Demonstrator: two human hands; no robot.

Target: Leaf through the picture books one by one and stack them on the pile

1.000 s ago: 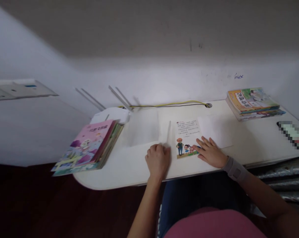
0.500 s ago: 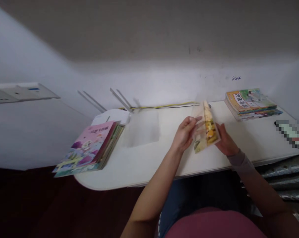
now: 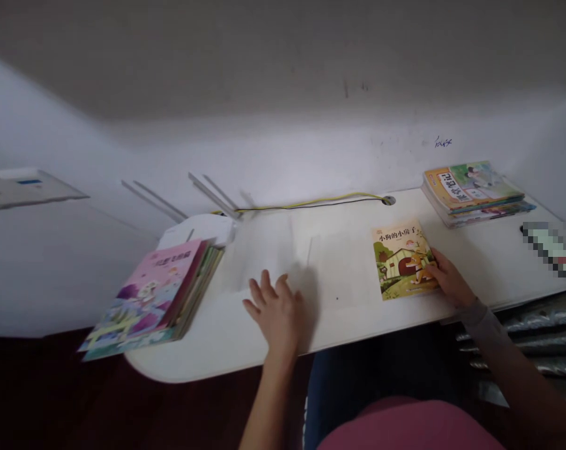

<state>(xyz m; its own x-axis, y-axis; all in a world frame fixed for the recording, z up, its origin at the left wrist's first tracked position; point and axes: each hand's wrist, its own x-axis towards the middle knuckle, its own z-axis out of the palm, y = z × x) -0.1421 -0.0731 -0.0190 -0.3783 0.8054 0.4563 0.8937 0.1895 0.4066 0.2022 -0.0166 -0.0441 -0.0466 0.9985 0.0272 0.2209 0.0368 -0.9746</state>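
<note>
My right hand [image 3: 451, 282] grips the right edge of a picture book [image 3: 400, 265], thumb on its front cover. The cover shows a yellow house and an orange dog, and the book lies face up on the white table [image 3: 208, 340]. A faint clear plastic sheet [image 3: 342, 275] lies flat along the book's left side; whether it is joined to the book I cannot tell. My left hand [image 3: 278, 312] is open, its fingers spread above the table. Just beyond its fingertips is another translucent plastic sheet [image 3: 264, 250].
At the left, a stack of books [image 3: 152, 294] leans on a white router [image 3: 198, 228] with grey antennas. More books [image 3: 475, 190] are piled at the back right. A blurred-out phone-like object [image 3: 552, 247] lies at the right. Yellow and black cables [image 3: 311, 203] run along the wall.
The picture book has gone from tilted between both hands to flat on the table. My left hand has let go and moved left, its fingers spreading. My right hand still holds the book.
</note>
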